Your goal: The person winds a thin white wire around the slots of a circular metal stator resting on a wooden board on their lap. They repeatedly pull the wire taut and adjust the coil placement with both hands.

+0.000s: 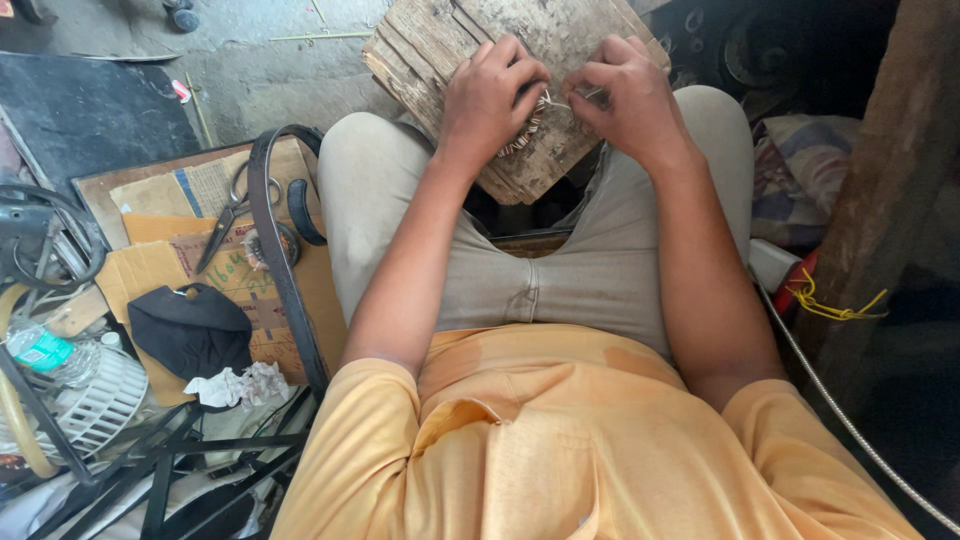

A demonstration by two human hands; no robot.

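My left hand (490, 100) is closed around a small curved piece wound with light thread or wire (527, 130), its end peeking out below my fingers. My right hand (625, 95) pinches a thin metal needle or pin (575, 100) that points toward the left hand. Both hands rest on a worn, splintered wooden board (450, 40) lying across my knees. What sits inside the left fist is mostly hidden.
On flattened cardboard (150, 265) to my left lie scissors (228, 215), a dark leather strap (275, 250), a black cloth pouch (190, 330) and crumpled paper (240, 385). A plastic bottle (45, 352) and metal bars (160, 470) crowd the lower left. A yellow cord (835, 308) lies right.
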